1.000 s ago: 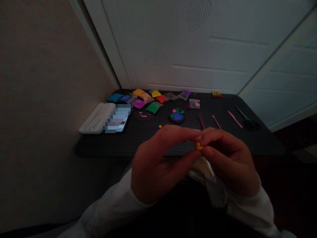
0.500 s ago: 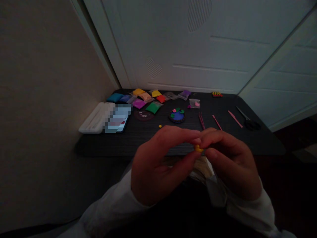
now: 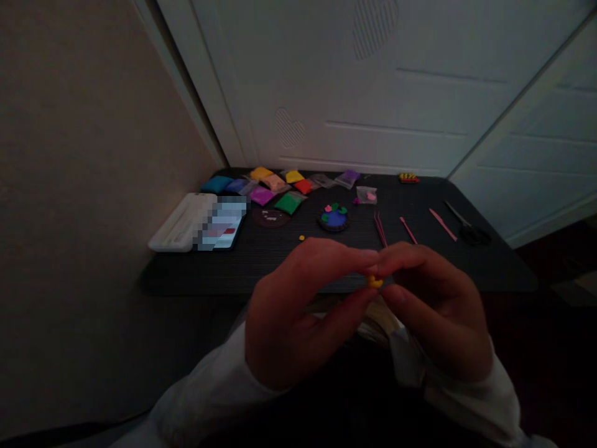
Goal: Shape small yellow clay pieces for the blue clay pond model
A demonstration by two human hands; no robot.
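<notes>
A small yellow piece of modelling clay (image 3: 375, 282) is pinched between the fingertips of both hands, above the table's front edge. My left hand (image 3: 303, 311) closes on it from the left with thumb and forefinger. From the right, the thumb and forefinger of my right hand (image 3: 441, 311) meet it too. A tiny yellow clay ball (image 3: 301, 238) lies on the table beyond my left hand. Farther back sits a round clay pond (image 3: 334, 218) with a blue middle, a dark rim, green pads and a pink flower.
On the black table (image 3: 209, 270) lie clay packets (image 3: 290, 201), a white case (image 3: 180, 224), a phone (image 3: 226, 227) and a clear disc (image 3: 271, 217). Pink tweezers (image 3: 380, 230), pink sculpting tools (image 3: 443, 224) and scissors (image 3: 471, 230) lie right. A white panelled surface rises behind.
My right thumb has shifted slightly left and down toward the yellow clay. The clay looks slightly turned between the fingertips. The things on the table have stayed put.
</notes>
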